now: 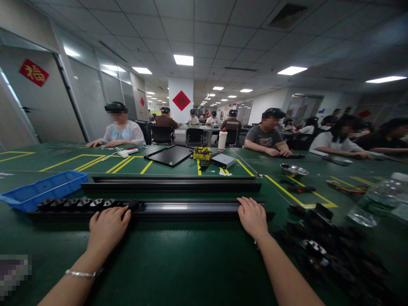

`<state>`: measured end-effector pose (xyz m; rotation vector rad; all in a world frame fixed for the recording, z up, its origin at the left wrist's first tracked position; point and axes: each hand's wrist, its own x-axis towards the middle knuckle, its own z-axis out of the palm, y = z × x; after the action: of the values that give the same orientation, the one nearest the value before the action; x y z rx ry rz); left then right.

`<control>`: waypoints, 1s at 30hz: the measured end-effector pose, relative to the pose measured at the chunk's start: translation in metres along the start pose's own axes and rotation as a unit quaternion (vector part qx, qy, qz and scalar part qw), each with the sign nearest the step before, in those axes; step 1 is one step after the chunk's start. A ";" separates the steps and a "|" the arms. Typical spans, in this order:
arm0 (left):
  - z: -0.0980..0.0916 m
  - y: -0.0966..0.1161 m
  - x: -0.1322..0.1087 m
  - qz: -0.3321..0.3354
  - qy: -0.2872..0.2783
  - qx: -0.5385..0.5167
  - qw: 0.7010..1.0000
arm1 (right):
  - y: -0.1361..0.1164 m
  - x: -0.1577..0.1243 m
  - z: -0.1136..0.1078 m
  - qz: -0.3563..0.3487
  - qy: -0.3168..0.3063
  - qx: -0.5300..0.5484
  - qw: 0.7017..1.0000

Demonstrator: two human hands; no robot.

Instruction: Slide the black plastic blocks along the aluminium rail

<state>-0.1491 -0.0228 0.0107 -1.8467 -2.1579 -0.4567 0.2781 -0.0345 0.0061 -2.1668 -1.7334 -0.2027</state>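
A long black rail (pixel 185 207) with a shiny grey channel lies across the table in front of me. Several small black modules (pixel 76 204), some with light faces, sit in a row along its left part. My left hand (pixel 109 224) is closed over the rail at the right end of that row, its fingertips at a black module (pixel 135 205); the fingers partly hide what they grip. My right hand (pixel 253 216) holds the rail near its right end, with fingers bent over the far edge. A second black rail (pixel 172 186) lies just behind, untouched.
On the left is a blue plastic bin (pixel 41 189). A pile of black parts (pixel 331 250) lies at the right, near a clear plastic bottle (pixel 372 202) and a metal bowl (pixel 293 170). Beyond are a black panel (pixel 170 155) and a grey box (pixel 223 160). People sit across the table.
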 end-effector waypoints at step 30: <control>0.027 -0.011 0.016 0.024 -0.034 -0.100 0.994 | 0.013 0.004 0.005 0.188 0.038 0.067 0.979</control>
<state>-0.1626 0.0011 -0.0080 -2.0421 -2.1747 -0.6295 0.2912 -0.0313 0.0007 -2.3012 -1.2273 -0.0652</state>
